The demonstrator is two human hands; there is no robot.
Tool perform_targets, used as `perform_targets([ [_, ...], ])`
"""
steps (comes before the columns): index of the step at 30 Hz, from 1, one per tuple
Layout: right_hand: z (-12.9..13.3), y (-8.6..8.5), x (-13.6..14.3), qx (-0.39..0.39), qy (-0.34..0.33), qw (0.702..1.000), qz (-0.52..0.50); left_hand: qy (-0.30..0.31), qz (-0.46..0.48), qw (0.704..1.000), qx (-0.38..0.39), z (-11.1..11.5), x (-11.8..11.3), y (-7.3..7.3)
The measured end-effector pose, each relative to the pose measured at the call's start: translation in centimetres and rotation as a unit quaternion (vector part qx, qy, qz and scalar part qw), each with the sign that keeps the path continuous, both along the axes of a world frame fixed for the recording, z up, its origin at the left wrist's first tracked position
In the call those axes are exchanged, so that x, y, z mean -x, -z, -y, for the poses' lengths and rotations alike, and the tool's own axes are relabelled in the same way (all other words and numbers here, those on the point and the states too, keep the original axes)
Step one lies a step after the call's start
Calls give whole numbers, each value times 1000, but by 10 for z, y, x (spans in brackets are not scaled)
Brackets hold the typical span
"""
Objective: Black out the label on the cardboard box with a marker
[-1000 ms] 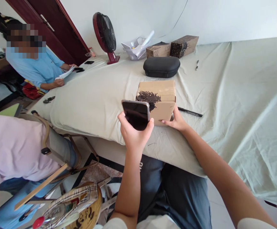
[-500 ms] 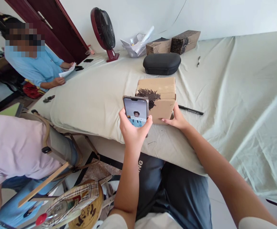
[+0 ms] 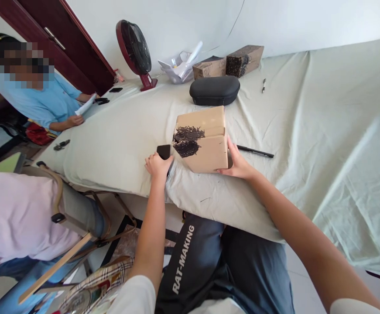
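A dark phone (image 3: pixel 164 151) lies low over the cloth, with my left hand (image 3: pixel 159 165) closed on its near part. Just right of it stands a brown cardboard box (image 3: pixel 207 152) with black scribbles on its left side. My right hand (image 3: pixel 238 162) grips the box's lower right corner, thumb and fingers against the cardboard. A long black stick-like object (image 3: pixel 255 151) rests on the cloth to the right of that hand. Behind the box sits a black oval case (image 3: pixel 214 90).
On the cloth-covered table (image 3: pixel 333 131) stand a dark red fan (image 3: pixel 136 52), a white basket (image 3: pixel 178 72), two brown boxes (image 3: pixel 244 61) and a small pen (image 3: pixel 264 86). A person in blue (image 3: pixel 55 102) holds paper at the left. Another person in pink (image 3: pixel 22 209) sits nearer.
My left hand has moved down and left with the phone, whose lit screen no longer shows. The scribbled side of the box is now uncovered. My right hand still holds the box.
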State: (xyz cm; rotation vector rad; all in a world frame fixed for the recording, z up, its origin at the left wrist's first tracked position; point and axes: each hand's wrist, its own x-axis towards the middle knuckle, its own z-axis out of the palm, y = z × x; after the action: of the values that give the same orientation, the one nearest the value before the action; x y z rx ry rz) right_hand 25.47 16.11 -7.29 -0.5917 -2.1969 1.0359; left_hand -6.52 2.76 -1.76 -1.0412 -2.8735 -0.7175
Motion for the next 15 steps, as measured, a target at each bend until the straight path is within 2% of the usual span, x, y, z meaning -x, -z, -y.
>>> perform_targets([
  [4, 0, -11, -9, 6, 26, 999, -30, 34, 6, 999, -17, -16, 8, 4],
  [6, -1, -18, -15, -13, 36, 997, -64, 61, 12, 997, -40, -20, 18, 0],
  [8, -1, -26, -21, -51, 37, 995, -78, 131, 39, 985, -105, -20, 30, -11],
  [9, -1, -31, -24, -74, 34, 994, -76, 192, 62, 967, -153, -19, 36, -17],
  [10, 0, -37, -27, -96, 28, 992, -70, 282, 97, 930, -213, -17, 40, -24],
  [12, 5, -48, -31, -140, 11, 988, -58, 459, 134, 835, -272, -13, 44, -39],
  [13, 8, -53, -32, -161, 2, 986, -53, 519, 131, 803, -263, -10, 43, -44],
  [15, 13, -62, -34, -198, -8, 979, -52, 573, 110, 782, -218, -5, 38, -51],
])
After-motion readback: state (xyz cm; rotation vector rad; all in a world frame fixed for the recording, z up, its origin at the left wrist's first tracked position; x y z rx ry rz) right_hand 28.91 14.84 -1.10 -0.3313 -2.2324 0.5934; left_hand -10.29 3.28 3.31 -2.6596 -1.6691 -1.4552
